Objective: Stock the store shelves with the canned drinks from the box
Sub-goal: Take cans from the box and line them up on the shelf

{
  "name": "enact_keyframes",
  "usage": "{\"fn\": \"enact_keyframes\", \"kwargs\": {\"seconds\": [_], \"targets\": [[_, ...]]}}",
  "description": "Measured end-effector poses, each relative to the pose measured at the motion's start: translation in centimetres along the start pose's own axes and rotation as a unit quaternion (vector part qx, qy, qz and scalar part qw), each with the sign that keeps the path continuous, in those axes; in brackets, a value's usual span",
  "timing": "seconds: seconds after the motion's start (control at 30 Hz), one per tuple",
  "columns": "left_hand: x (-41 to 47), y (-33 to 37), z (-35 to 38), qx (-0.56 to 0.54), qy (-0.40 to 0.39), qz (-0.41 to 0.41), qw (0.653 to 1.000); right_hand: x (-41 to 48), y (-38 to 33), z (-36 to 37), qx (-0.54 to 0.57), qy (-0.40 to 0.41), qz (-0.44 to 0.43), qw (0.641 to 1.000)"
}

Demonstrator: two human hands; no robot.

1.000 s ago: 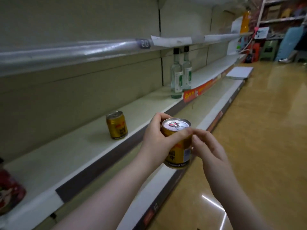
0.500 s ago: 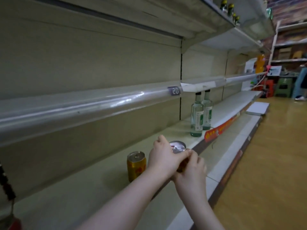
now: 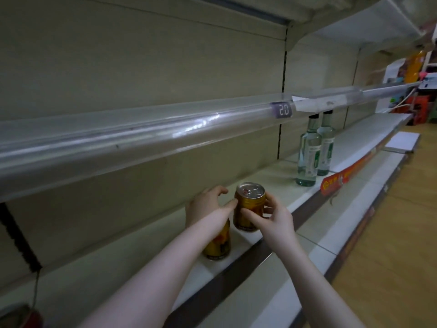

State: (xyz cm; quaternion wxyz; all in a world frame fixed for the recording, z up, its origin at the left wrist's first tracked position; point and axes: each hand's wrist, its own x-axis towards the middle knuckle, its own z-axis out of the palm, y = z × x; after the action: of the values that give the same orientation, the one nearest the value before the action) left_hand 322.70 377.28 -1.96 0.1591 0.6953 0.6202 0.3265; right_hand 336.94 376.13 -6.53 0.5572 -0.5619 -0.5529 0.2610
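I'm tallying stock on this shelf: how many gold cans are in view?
2. One gold can stands on the shelf in the right hand. The second can stands just left of it, partly hidden by the left hand. More may be out of frame.

Only one view here, and it's the camera on your head, so there's no second angle sharing any of the scene. It looks forward and down along the shelf [image 3: 146,268], which runs from the lower left off toward the upper right. You're in close: both forearms come up from the bottom edge, and the left hand [image 3: 205,207] and right hand [image 3: 274,221] sit near the middle. The wide lens bows the upper shelf rail [image 3: 142,138]. The aisle floor [image 3: 390,256] fills the right side.
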Motion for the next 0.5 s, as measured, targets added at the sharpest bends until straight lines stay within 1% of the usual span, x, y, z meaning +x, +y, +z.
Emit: {"fn": "enact_keyframes", "kwargs": {"seconds": [0.2, 0.3, 0.5], "targets": [[-0.2, -1.4, 1.1, -0.014, -0.060, -0.014, 0.998, -0.1, 1.2, 1.0, -0.002, -0.045, 0.019, 0.999], [-0.4, -1.8, 1.5, 0.006, -0.085, -0.010, 0.996, -0.2, 1.8, 1.4, -0.021, -0.064, 0.022, 0.997], [-0.7, -1.6, 1.7, 0.071, -0.086, 0.006, 0.994, 0.2, 2.8, 2.1, -0.059, -0.068, 0.017, 0.996]]}}
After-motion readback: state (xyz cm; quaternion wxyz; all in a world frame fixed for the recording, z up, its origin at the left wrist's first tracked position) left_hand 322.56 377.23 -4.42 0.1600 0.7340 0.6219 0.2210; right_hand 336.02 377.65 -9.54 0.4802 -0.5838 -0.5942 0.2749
